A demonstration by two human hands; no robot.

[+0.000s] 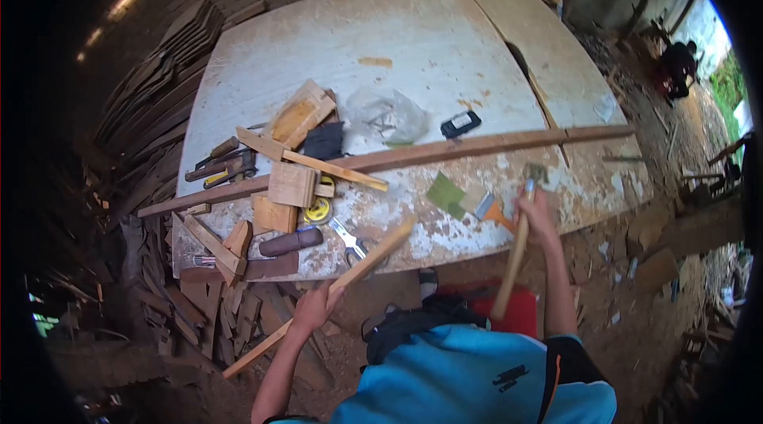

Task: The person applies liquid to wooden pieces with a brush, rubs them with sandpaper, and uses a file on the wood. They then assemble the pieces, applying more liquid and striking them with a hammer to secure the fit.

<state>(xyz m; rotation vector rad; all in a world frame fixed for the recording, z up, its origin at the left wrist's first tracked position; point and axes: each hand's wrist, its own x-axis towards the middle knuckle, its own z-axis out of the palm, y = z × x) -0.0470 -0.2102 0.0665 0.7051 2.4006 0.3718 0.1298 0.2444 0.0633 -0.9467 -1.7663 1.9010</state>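
My left hand (313, 309) is closed around a long wooden strip (372, 257), which slants up from the lower left over the front edge of the table. In my right hand (537, 214) is a hammer (511, 269), gripped high on its handle near the head, with the handle hanging down towards my lap. Left of the hammer lies a paintbrush (499, 216) with an orange handle, beside a green sheet of what looks like sandpaper (447, 195). Scissors (348, 241) and a yellow tape measure (318, 211) lie beyond the strip.
A worn white table (278, 50) carries a long wooden bar (445, 147), a plastic bag (387, 114), a black device (461, 123), wood blocks (291, 184) and hand tools (224, 166). Scrap wood (230, 317) covers the floor at left. Another person (678, 68) is far right.
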